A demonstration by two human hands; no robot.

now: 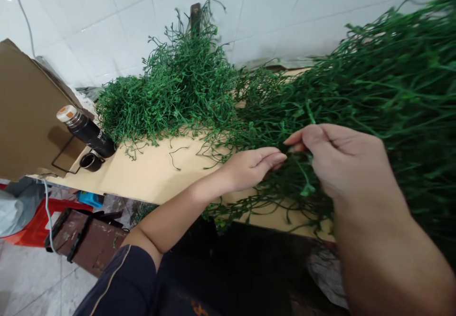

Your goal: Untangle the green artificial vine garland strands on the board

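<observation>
My right hand (338, 157) is closed in a pinch on a thin green artificial stem (307, 183), whose small branched tip hangs below the fingers. Just to its left, my left hand (254, 166) has its thumb and fingers pressed together. Whatever the left fingertips may hold is too small to make out. The two sets of fingertips are close but apart. Beneath and behind both hands spreads a large heap of green artificial stems (392, 88), thick on the right. A second, bushier pile of shorter green stems (178, 88) lies farther left against the wall.
A black thermos flask (90, 135) with a white cap and a dark cup (90, 161) stand at the table's left end beside a cardboard sheet (28, 111). Loose stems lie on the tan tabletop (142, 178). A brown stool (89, 240) and red crate (26, 235) are on the floor.
</observation>
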